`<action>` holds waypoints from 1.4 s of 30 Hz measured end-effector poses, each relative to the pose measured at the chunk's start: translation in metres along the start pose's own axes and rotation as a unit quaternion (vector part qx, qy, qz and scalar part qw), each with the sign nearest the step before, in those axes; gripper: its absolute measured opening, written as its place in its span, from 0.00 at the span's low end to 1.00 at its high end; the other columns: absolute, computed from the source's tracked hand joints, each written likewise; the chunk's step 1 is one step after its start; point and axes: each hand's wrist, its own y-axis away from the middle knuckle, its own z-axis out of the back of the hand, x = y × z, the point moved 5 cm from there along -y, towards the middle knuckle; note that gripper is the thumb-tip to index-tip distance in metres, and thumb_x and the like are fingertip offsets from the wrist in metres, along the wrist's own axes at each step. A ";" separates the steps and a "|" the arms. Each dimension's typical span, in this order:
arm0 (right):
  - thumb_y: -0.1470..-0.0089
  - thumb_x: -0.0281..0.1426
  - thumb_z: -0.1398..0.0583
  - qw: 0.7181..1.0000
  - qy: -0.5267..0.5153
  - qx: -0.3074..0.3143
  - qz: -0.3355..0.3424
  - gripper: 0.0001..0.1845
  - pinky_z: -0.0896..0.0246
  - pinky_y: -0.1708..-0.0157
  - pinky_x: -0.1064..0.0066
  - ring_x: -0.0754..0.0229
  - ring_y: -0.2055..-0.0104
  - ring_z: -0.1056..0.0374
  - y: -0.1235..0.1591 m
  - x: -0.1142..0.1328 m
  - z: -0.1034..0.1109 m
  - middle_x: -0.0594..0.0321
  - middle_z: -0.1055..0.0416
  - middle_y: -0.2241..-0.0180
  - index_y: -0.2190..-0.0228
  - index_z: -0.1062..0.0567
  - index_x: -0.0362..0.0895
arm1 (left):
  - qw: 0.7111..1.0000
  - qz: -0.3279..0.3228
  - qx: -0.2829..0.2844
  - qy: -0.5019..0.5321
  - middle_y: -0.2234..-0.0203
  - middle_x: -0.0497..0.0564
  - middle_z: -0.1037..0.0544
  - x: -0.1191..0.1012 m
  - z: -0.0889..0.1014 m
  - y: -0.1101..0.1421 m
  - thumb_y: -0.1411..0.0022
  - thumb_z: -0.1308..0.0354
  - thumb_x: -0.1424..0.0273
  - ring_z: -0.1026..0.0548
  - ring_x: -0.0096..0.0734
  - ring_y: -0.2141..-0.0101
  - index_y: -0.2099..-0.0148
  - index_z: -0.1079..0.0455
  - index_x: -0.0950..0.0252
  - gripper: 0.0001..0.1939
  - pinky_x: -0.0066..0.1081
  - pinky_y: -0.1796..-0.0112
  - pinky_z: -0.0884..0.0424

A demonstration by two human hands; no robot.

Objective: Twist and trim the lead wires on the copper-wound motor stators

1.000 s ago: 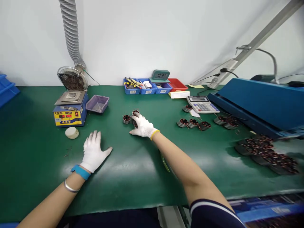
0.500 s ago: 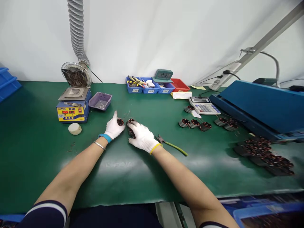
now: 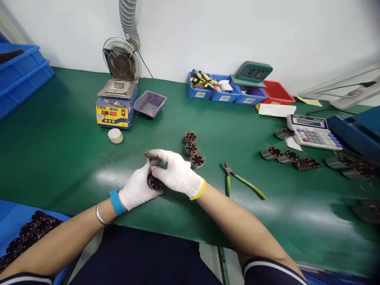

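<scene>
A round motor stator (image 3: pixel 154 183) with copper windings and a dark face is in my left hand (image 3: pixel 138 188), whose gloved fingers wrap round its side. My right hand (image 3: pixel 175 170), in a white glove with a yellow cuff, curls over the top of that stator. Its thumb and fingertips come together at the stator's upper edge; what they pinch, if anything, is hidden. Just beyond my right hand, three stators stand in a short row, the nearest one (image 3: pixel 196 161) with thin loose wires. Green-handled cutters (image 3: pixel 242 180) lie spread to the right.
At the back left stands a solder pot (image 3: pixel 114 113) beside a purple tray (image 3: pixel 150 105) and a white round block (image 3: pixel 115 135). Blue tool bins (image 3: pixel 200 92), a clock (image 3: pixel 254 72), a calculator (image 3: pixel 313 130) and more stators (image 3: pixel 287 157) lie rightward. A blue crate (image 3: pixel 12 213) holds stators at lower left.
My view has turned left and down. Both hands have drawn nearer my body and come together on one stator. My right hand has left the other stators, which now stand in a row.
</scene>
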 end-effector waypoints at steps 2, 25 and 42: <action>0.56 0.23 0.43 0.998 -0.067 -0.008 -0.015 0.31 0.36 0.50 0.64 0.57 0.54 0.29 0.003 -0.004 0.006 0.62 0.24 0.59 0.47 0.30 0.44 | 1.000 -0.008 0.019 -0.013 0.52 0.52 0.25 -0.001 0.000 0.001 0.53 0.37 0.73 0.25 0.43 0.54 0.36 0.51 0.60 0.44 0.39 0.55 0.28; 0.47 0.36 0.40 0.907 0.371 -0.101 0.171 0.18 0.51 0.45 0.43 0.45 0.51 0.36 0.083 0.017 -0.007 0.48 0.27 0.55 0.55 0.27 0.41 | 0.989 -0.083 0.120 -0.034 0.46 0.56 0.28 0.019 0.016 0.014 0.54 0.38 0.72 0.28 0.44 0.49 0.30 0.64 0.60 0.54 0.44 0.48 0.32; 0.45 0.27 0.44 0.910 0.364 -0.147 0.135 0.04 0.39 0.65 0.63 0.51 0.57 0.35 0.081 -0.031 -0.034 0.55 0.28 0.65 0.69 0.29 0.44 | 0.984 -0.075 0.127 -0.102 0.62 0.52 0.24 0.011 0.021 0.009 0.53 0.35 0.65 0.26 0.40 0.61 0.57 0.31 0.63 0.20 0.38 0.59 0.30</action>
